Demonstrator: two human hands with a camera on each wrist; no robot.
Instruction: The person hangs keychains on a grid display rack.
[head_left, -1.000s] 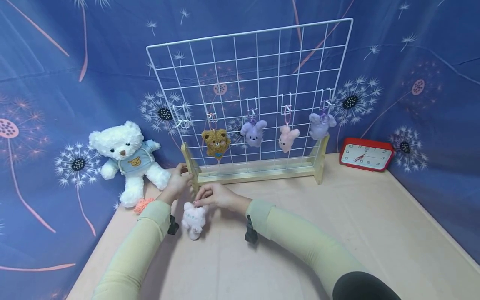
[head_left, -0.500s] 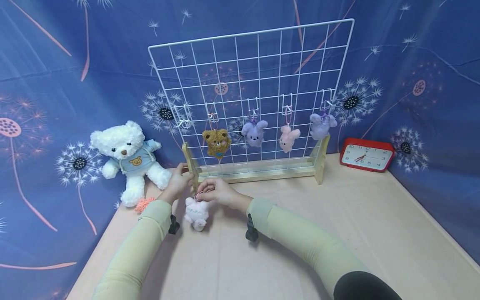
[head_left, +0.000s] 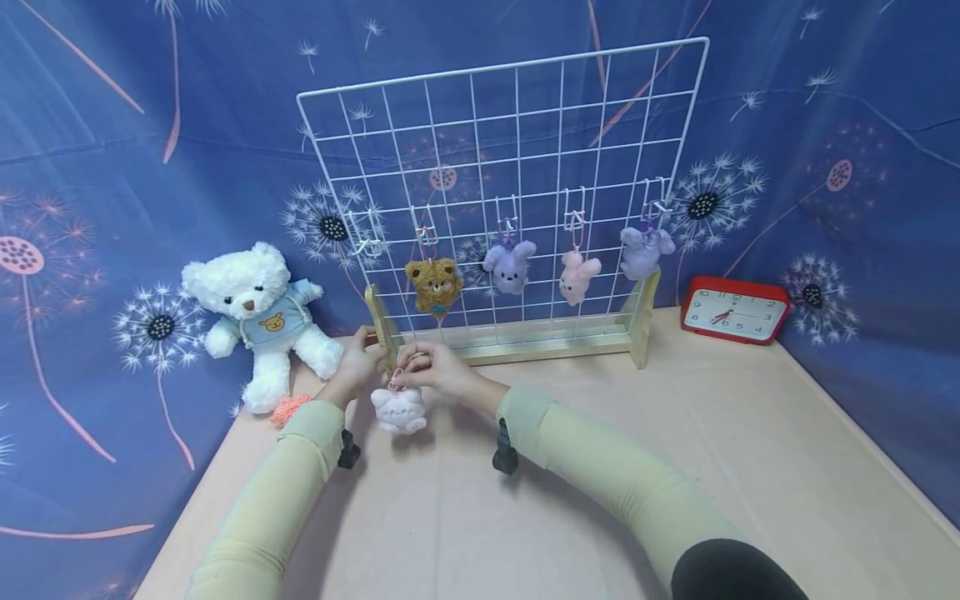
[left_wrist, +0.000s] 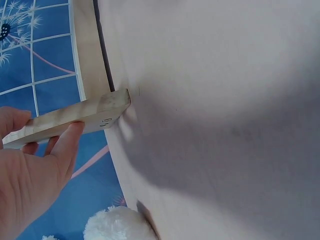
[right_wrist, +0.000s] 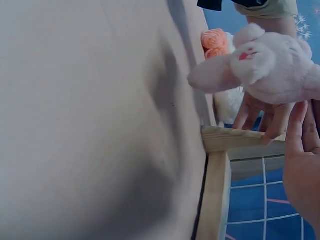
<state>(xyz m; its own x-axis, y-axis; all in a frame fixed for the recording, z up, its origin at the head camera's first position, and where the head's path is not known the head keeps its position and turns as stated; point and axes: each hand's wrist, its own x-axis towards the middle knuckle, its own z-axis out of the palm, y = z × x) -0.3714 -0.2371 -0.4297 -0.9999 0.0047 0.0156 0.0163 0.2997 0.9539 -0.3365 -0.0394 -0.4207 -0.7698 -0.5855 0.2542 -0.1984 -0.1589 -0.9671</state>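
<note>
My left hand (head_left: 358, 367) grips the left wooden end support of a white wire grid rack (head_left: 517, 158). In the left wrist view, thumb and fingers lie on either side of that wooden support (left_wrist: 90, 114). Just in front of it, my right hand (head_left: 442, 371) pinches the pink loop of a pale plush keychain (head_left: 399, 411), which hangs above the table. The right wrist view shows the plush animal (right_wrist: 275, 65) close up, partly covering the left hand behind it. A white hook (head_left: 367, 246) sits on the grid's left side.
From the grid hang a brown bear (head_left: 433, 285), two purple plush charms (head_left: 509, 267) and a pink one (head_left: 577, 277). A white teddy bear (head_left: 258, 321) sits at the left, orange yarn (head_left: 288, 409) by its foot. A red clock (head_left: 735, 310) stands at the right.
My right hand has moved up and slightly right, raising the plush keychain, which has tipped and now looks wider. The left hand stays on the wooden support.
</note>
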